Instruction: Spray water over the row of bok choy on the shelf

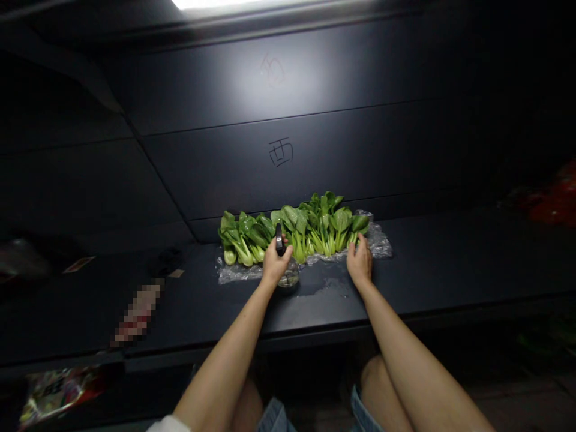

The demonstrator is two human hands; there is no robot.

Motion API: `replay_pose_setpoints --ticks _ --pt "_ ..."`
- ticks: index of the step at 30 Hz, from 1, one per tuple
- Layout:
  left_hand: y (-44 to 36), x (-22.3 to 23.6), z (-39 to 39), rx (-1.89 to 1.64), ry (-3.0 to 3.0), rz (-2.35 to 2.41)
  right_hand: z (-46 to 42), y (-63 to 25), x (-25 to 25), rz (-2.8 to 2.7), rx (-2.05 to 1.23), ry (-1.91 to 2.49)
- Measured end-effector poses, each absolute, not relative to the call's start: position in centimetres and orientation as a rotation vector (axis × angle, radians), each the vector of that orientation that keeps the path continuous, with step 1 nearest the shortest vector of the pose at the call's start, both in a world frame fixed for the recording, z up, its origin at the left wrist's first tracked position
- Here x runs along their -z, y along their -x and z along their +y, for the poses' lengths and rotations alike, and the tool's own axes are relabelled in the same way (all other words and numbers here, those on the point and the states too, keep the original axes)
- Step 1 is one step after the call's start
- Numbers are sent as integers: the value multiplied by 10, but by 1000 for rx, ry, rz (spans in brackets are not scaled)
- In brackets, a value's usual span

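A row of green bok choy (294, 231) lies on crinkled clear plastic wrap (380, 243) on a dark shelf (441, 264). My left hand (275, 262) is closed around a small spray bottle (288, 277) with a black nozzle, held upright in front of the greens. My right hand (360, 262) rests at the right end of the row, fingers touching the stems of the last bunch. A wet patch (326, 283) shines on the shelf between my hands.
Dark panelled back wall (279, 150) with chalk marks stands behind the shelf. A small dark object (165, 262) and a card (78, 264) lie to the left. Red items (555, 201) sit far right. A colourful packet (54, 393) lies lower left.
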State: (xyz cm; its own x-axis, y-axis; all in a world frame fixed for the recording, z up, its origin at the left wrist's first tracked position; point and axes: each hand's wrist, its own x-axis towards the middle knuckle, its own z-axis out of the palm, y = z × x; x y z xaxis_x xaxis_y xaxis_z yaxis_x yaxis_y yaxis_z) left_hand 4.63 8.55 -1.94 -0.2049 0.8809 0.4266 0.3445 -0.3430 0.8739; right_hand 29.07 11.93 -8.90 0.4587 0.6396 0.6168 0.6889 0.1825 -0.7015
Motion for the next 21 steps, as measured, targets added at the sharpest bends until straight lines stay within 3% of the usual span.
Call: replay_pose_setpoints --ticks 21 --pt "-2 29 74 -1672 -1550 1551 119 -264 84 -1277 24 1437"
